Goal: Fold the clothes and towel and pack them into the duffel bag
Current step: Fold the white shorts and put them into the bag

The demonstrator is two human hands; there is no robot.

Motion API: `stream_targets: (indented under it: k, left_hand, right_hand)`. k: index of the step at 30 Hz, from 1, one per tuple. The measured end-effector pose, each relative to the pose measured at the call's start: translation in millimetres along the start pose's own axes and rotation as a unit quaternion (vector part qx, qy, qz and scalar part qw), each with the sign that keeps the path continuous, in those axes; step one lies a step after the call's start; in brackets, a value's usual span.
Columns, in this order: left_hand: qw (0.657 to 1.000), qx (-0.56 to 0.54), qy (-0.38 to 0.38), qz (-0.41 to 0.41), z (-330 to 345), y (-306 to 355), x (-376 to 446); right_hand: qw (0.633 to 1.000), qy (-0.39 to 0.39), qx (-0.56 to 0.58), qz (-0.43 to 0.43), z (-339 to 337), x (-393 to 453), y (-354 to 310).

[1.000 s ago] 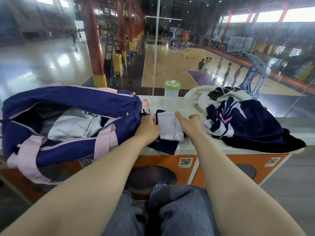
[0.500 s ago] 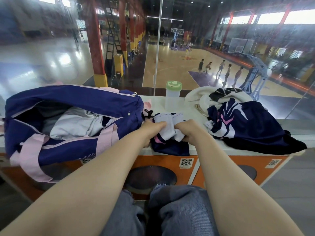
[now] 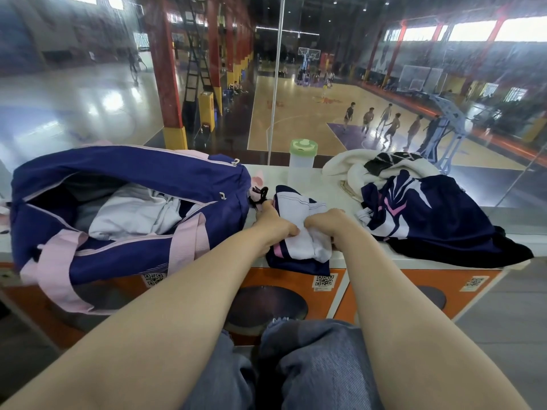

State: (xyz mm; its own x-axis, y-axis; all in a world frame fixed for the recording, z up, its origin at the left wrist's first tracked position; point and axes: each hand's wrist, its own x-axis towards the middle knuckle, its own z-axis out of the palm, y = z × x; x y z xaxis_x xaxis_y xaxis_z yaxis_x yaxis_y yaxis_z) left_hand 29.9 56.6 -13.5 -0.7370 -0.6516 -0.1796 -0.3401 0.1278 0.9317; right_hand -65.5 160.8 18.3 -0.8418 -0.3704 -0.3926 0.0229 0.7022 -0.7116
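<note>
Both hands, the left hand (image 3: 273,224) and the right hand (image 3: 327,224), are gripping the navy and white shorts (image 3: 299,232) with curled fingers, at the front edge of the ledge (image 3: 331,187). To fold neatly, they should be pressing the sides flat and even. The open duffel bag (image 3: 124,202) is waiting at the left end. A bottle (image 3: 302,164) is standing just behind, and a towel (image 3: 355,167) and jersey (image 3: 429,217) are lying at the right end.

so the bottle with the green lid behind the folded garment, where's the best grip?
Probably the clear body of the bottle, below the green lid, coming from the right. It stands upright on the ledge, the folded garment and both hands lie in front of it, and the duffel bag crowds its left. The right hand is nearer but grips the garment now.
</note>
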Motion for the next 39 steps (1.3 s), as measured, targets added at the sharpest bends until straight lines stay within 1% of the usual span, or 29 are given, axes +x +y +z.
stream_targets:
  k: [2,5,9,12,15,17,19,23,26,28,30,31,32,33,34,35,36,37,39]
  left_hand:
    - [1.000,0.018,-0.014,0.017,-2,-1,-2]
    - [0.998,0.051,-0.016,0.037,-5,-1,-4]
    - [0.997,0.021,-0.033,0.073,-9,2,-9]
    - [0.994,-0.005,-0.034,0.108,-11,4,-13]
    - [0.990,-0.008,-0.025,0.142,-15,10,-16]
    - [0.988,0.022,-0.007,0.153,-19,17,-18]
    - [0.985,0.053,0.021,0.165,-25,26,-22]
    - [0.987,0.028,0.048,0.152,-46,35,-27]
    - [0.987,0.021,0.067,0.145,-69,28,-32]
    - [0.984,0.011,0.100,0.145,-90,19,-38]
    - [0.971,0.023,0.161,0.177,-116,8,-50]
    - [0.959,0.057,0.198,0.197,-132,-1,-56]
    - [0.942,0.120,0.234,0.209,-148,-12,-61]
    - [0.919,0.203,0.267,0.208,-164,-24,-66]
    - [0.895,0.287,0.283,0.188,-178,-37,-66]
    - [0.878,0.363,0.275,0.148,-189,-49,-66]
    - [0.869,0.419,0.245,0.097,-195,-58,-66]
    - [0.864,0.454,0.210,0.057,-198,-65,-65]
    - [0.867,0.478,0.140,0.031,-193,-69,-62]
  right_hand:
    - [0.998,-0.001,0.064,-0.007,1,2,5]
    - [0.995,-0.007,0.099,-0.019,1,4,10]
    - [0.994,-0.031,0.097,-0.032,7,4,11]
    - [0.991,-0.024,0.126,-0.043,10,2,9]
    - [0.977,-0.008,0.188,-0.101,12,0,4]
    - [0.969,-0.007,0.202,-0.142,13,-4,-1]
    - [0.967,0.003,0.178,-0.181,15,-12,-8]
    - [0.956,0.016,0.156,-0.247,15,-24,-26]
    - [0.947,0.015,0.163,-0.278,18,-30,-39]
    - [0.941,0.005,0.176,-0.291,24,-35,-48]
    - [0.937,-0.013,0.195,-0.290,33,-40,-56]
    - [0.937,-0.023,0.200,-0.287,38,-44,-61]
    - [0.935,-0.032,0.208,-0.285,44,-45,-66]
    - [0.935,-0.041,0.212,-0.280,49,-47,-70]
    - [0.935,-0.049,0.219,-0.276,54,-48,-74]
    - [0.934,-0.057,0.223,-0.273,60,-50,-78]
    - [0.933,-0.061,0.228,-0.270,65,-50,-81]
    - [0.933,-0.062,0.231,-0.269,69,-51,-85]
    - [0.931,-0.058,0.239,-0.271,75,-52,-91]
